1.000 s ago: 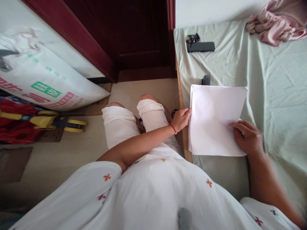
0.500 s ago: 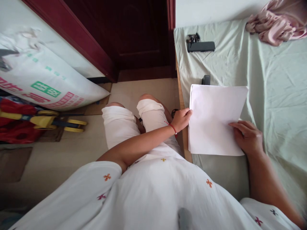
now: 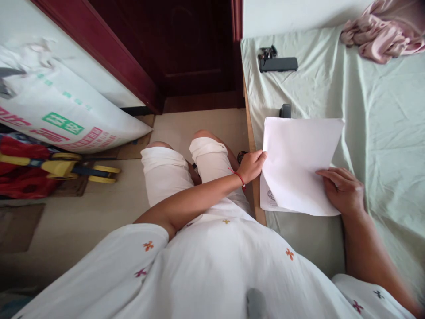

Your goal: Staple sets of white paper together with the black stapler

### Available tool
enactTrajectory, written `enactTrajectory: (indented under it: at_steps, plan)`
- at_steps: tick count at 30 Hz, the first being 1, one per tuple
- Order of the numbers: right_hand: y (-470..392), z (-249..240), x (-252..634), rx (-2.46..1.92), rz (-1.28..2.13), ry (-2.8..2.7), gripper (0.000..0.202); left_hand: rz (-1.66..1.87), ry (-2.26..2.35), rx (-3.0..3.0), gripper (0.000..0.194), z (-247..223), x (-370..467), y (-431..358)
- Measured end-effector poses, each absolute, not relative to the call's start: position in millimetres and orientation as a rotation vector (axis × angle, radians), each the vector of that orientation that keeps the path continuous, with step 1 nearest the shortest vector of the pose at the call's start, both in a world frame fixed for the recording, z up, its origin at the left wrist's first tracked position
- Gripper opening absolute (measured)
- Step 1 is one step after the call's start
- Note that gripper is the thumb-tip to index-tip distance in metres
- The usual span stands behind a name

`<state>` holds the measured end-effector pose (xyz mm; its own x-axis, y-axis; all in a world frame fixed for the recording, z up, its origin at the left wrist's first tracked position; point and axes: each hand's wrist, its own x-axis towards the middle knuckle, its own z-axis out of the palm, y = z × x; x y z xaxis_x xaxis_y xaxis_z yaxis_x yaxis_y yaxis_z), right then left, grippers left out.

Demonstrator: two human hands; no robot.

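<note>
A stack of white paper sheets (image 3: pixel 299 159) lies at the near left edge of the cloth-covered bed. My left hand (image 3: pixel 253 165), with a red string bracelet at its wrist, pinches the left edge of the sheets between thumb and fingers. The lower left corner of the top sheet is lifted and curled, baring a dark round printed mark (image 3: pixel 271 194) on a sheet below. My right hand (image 3: pixel 345 188) is closed at the right edge, its upper fingers lying over the paper; its lower fingers are partly hidden.
Behind the paper is a small black object (image 3: pixel 285 110). Farther back lie a dark case (image 3: pixel 279 64) and a small dark cluttered item (image 3: pixel 267 52). Pink crumpled cloth (image 3: pixel 381 37) sits at the back right. On the left are a large white sack (image 3: pixel 73 110) and a yellow wheeled object (image 3: pixel 59 168).
The lower left corner of the top sheet has lifted and curled toward the right, uncovering print beneath. Both hands stay in nearly the same place.
</note>
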<state>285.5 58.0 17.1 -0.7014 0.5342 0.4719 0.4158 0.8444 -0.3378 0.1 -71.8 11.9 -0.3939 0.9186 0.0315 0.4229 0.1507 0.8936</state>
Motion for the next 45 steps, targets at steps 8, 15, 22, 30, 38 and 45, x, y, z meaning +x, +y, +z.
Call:
enactTrajectory:
  at_steps: [8, 15, 22, 30, 38, 45]
  plan:
    - [58.3, 15.4, 284.5, -0.702, 0.269, -2.455, 0.022, 1.184, 1.949, 1.318, 0.041, 8.9, 1.1, -70.4]
    - [61.7, 12.9, 283.0, -0.686, 0.196, -2.429, 0.016, 1.178, 1.976, 1.273, 0.042, 11.1, 0.7, -70.1]
    - [62.5, 16.4, 285.5, -0.794, 0.136, -2.385, 0.01, 1.173, 1.987, 1.236, 0.043, 13.5, 1.0, -69.1]
    - [61.4, 15.7, 286.8, -0.726, 0.241, -2.471, 0.015, 1.16, 2.008, 1.202, 0.043, 15.6, 1.8, -68.2]
    - [58.0, 22.2, 284.4, -0.59, 0.36, -2.504, 0.012, 1.17, 2.028, 1.193, 0.042, 13.3, 2.0, -68.1]
    - [60.1, 18.7, 281.5, -0.581, 0.353, -2.542, 0.017, 1.351, 1.727, 0.758, 0.04, 10.7, 2.4, -67.8]
